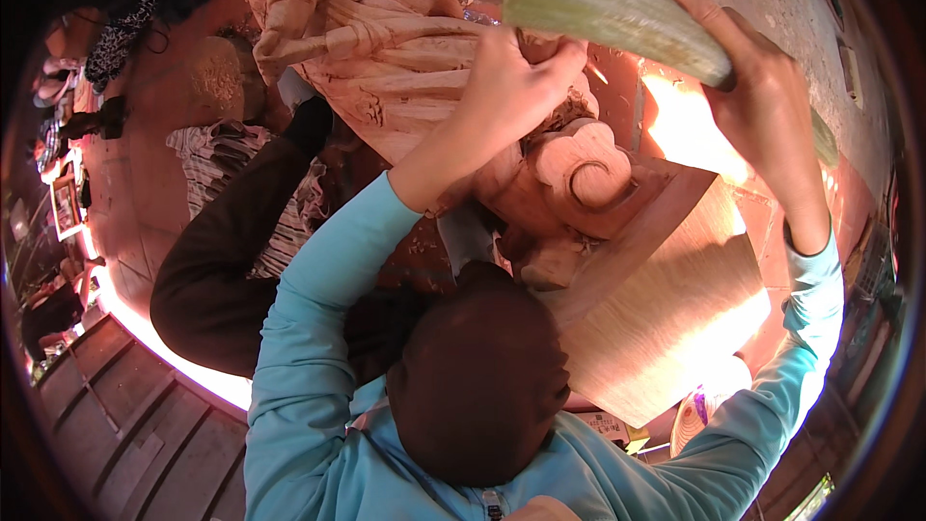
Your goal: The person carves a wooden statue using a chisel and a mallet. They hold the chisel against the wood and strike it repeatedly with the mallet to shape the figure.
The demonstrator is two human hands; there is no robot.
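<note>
Left hand (511,87) was closed on a tool against the pale carved wooden figure (386,48); right hand (762,87) gripped a long green-grey mallet (608,10) — strikes should stay light and square.

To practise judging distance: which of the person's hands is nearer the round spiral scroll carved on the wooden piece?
Left. The left hand rests on the carving just above the spiral scroll; the right hand is raised off to its right, gripping a pale green mallet.
</note>
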